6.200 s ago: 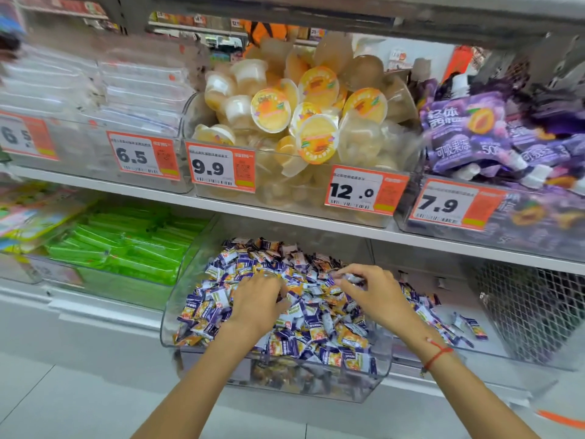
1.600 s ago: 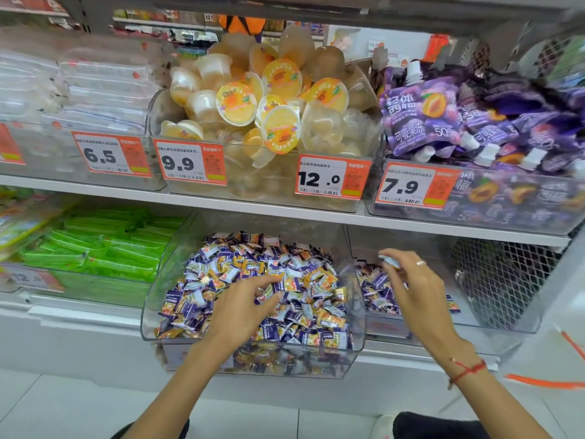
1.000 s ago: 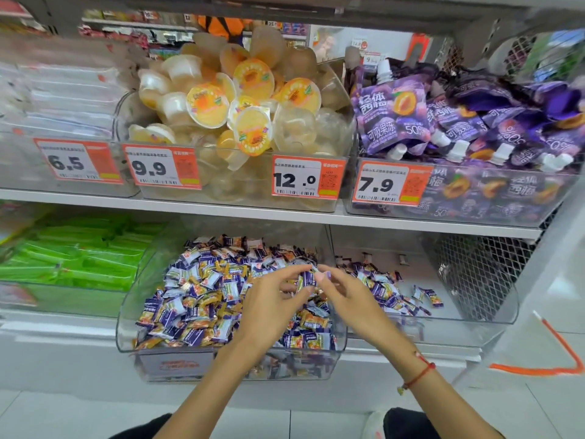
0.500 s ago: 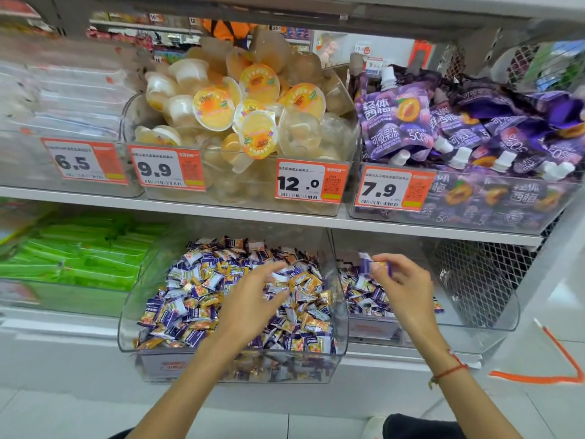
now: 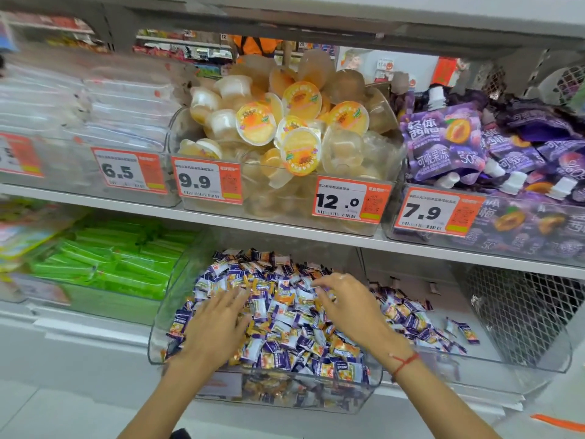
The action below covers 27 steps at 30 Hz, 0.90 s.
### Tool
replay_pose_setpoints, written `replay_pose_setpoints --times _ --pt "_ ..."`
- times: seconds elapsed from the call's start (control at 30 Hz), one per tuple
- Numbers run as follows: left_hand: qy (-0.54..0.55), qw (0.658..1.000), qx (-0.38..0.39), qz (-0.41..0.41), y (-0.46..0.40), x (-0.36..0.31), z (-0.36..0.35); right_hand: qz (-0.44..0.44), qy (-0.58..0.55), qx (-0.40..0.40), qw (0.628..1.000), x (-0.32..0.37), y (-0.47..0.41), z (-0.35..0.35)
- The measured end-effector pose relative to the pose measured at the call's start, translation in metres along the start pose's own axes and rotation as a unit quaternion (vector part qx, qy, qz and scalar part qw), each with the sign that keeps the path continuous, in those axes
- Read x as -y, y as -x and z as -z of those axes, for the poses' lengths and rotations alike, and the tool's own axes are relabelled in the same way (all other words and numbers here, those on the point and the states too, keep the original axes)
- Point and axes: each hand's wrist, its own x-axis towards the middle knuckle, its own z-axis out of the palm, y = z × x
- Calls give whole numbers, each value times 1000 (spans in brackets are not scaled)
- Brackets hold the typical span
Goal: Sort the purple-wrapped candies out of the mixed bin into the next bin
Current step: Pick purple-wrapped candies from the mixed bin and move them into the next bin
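A clear mixed bin (image 5: 158, 337) on the lower shelf is heaped with purple-wrapped and orange-wrapped candies (image 5: 285, 315). To its right a second clear bin (image 5: 563, 359) holds a smaller scatter of purple-wrapped candies (image 5: 411, 315). My left hand (image 5: 215, 327) lies flat on the heap with straight fingers. My right hand (image 5: 348, 305) hovers over the heap's right half, fingertips curled down onto the candies near the middle. Whether it pinches a candy is hidden by the fingers.
Green packets (image 5: 120, 261) fill the bin on the left. A wire mesh basket (image 5: 522, 305) stands at the right. The upper shelf carries jelly cups (image 5: 285, 134), purple pouches (image 5: 474, 144) and price tags (image 5: 348, 201) just above my hands.
My right hand has come back from the right bin to the mixed heap and no longer holds the candy it carried. My left hand stays on the heap.
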Motion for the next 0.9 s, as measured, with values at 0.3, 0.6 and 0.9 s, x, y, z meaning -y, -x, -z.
replay_pose_setpoints --times 0.3,0.6,0.9 --pt "32 999 -10 -21 1 2 6 -63 123 185 973 -8 -66 -69" --pt "-15 999 5 -34 -33 -11 -1 -55 -85 103 990 -19 -54 -39" --pt "69 996 -49 -35 -15 -19 11 -11 -15 214 977 -2 -28 -48"
